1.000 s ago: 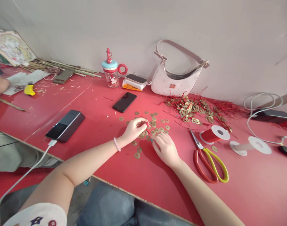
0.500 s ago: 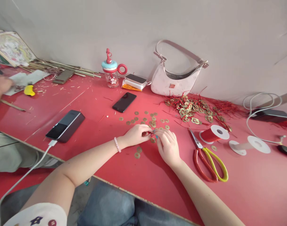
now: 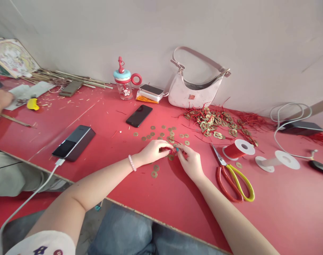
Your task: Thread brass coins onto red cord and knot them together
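My left hand and my right hand meet over the table, their fingertips pinching a thin red cord between them. Whether a coin hangs in the cord is hidden by the fingers. Loose brass coins with center holes lie around the hands, one coin just below my left hand and another coin above my right. Behind them is a heap of coins tied with red cord. Scissors with one red and one yellow handle lie to the right of my right hand.
A spool of red cord and a nearly bare white spool stand at the right. A black phone, a cup and a pale handbag are behind. At left lies a charging phone; another person's hand is beyond.
My fingertips have shifted on the red cord, and my left hand's fingers are now stretched further toward my right hand's. The view has also moved slightly.
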Demonstrator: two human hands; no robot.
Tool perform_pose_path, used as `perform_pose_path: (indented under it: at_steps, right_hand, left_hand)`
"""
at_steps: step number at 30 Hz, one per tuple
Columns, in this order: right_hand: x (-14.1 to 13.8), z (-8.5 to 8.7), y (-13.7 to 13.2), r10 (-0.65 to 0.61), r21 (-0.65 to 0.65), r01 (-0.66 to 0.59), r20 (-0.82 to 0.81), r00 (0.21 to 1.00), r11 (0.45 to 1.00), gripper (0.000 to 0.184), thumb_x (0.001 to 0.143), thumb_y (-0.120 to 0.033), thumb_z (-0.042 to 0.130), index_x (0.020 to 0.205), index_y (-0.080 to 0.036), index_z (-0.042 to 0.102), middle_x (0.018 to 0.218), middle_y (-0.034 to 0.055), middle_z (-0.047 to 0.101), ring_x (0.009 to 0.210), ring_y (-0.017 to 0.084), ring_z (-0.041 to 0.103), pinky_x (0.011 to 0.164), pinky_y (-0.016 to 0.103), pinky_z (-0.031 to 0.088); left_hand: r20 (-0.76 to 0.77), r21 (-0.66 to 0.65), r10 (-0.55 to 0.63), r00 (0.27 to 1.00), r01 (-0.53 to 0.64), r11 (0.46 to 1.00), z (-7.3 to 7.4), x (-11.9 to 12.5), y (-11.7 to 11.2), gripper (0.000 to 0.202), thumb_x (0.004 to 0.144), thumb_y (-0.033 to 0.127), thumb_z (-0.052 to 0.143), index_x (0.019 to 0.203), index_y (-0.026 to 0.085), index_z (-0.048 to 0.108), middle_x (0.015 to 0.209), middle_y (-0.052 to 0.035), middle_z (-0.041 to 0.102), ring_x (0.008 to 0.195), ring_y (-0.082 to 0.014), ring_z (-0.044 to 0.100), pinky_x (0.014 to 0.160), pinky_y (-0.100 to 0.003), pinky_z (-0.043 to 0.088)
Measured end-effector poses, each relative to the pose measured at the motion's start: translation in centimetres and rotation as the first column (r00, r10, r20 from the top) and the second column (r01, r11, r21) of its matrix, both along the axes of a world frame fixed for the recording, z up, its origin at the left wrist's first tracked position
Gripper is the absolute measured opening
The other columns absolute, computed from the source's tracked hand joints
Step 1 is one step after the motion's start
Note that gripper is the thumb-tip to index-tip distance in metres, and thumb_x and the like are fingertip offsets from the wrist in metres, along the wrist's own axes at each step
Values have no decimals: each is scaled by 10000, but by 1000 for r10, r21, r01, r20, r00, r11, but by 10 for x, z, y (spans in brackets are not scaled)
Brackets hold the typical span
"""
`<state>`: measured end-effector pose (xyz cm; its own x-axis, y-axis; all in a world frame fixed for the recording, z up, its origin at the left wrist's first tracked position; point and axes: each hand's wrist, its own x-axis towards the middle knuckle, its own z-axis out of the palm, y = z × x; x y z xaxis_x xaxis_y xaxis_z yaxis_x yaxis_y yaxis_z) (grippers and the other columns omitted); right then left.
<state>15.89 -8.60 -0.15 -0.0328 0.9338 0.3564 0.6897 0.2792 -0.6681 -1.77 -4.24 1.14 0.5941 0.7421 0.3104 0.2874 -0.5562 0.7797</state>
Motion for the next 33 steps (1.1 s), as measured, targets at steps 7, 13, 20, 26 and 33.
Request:
perform_pose_path:
  at_steps: [7, 13, 20, 26, 33]
  right_hand:
    - [0, 0, -1, 24, 14, -25, 25, 999, 1000, 192, 787, -204, 479, 870, -195, 651, 756, 24, 680, 640, 134, 613, 603, 235, 469]
    - [-1, -1, -2, 19, 6, -19, 39, 999, 1000, 193, 786, -207, 476, 864, -189, 652, 786, 36, 689, 663, 145, 624, 622, 245, 481]
    - [0, -3, -1, 34, 2, -34, 40, 999, 999, 197, 791, -200, 467, 871, -188, 647, 824, 46, 687, 703, 152, 628, 658, 255, 487]
    - [-1, -3, 0, 61, -3, -61, 57, 996, 998, 193, 799, -189, 458, 864, -185, 640, 756, 36, 667, 679, 145, 608, 648, 253, 480]
    - [0, 2, -2, 106, 147, -114, 62, 992, 983, 170, 798, -213, 517, 947, -215, 599, 886, 51, 646, 846, 178, 585, 797, 340, 476]
  left_hand:
    - [59, -85, 55, 997, -50, 995, 2, 1, -1, 176, 772, 150, 552, 917, 153, 652, 852, -48, 677, 745, -129, 612, 684, -246, 489]
    - [48, -26, 39, 998, -38, 999, 2, 0, -1, 188, 793, 170, 540, 936, 171, 661, 876, -49, 674, 748, -134, 599, 672, -255, 479]
    - [51, -23, 32, 998, -31, 999, 2, -1, -1, 193, 806, 175, 523, 937, 169, 664, 877, -49, 666, 735, -129, 590, 654, -246, 474]
    - [55, -26, 27, 998, -26, 999, 3, -1, -2, 197, 804, 176, 520, 939, 169, 664, 885, -52, 661, 738, -128, 586, 656, -247, 477]
    - [40, -53, 40, 998, -38, 998, 5, 0, -2, 168, 800, 192, 524, 893, 156, 660, 837, -51, 658, 709, -133, 583, 654, -261, 476]
